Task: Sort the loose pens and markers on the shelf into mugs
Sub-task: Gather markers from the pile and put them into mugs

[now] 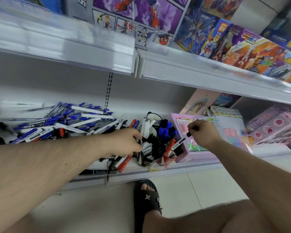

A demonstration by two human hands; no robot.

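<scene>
Nearest, a bare knee (225, 219), then the white shelf (141, 172). At nine o'clock sprawls the pen pile (62, 125). Left hand (124, 142) grips the black mug (146, 158). At three o'clock of it, right hand (203, 133) pinches a black-capped marker (181, 141) over the red mug (165, 161).

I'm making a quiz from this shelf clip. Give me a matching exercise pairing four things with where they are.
Things:
1. left hand
2. right hand
3. loose pile of pens
4. black sandal

Places:
A. on the floor under the shelf edge
B. spread over the shelf's left part
C. at the black mug
D. holding a black-capped marker over the red mug

Pairs: 1-C, 2-D, 3-B, 4-A
</scene>
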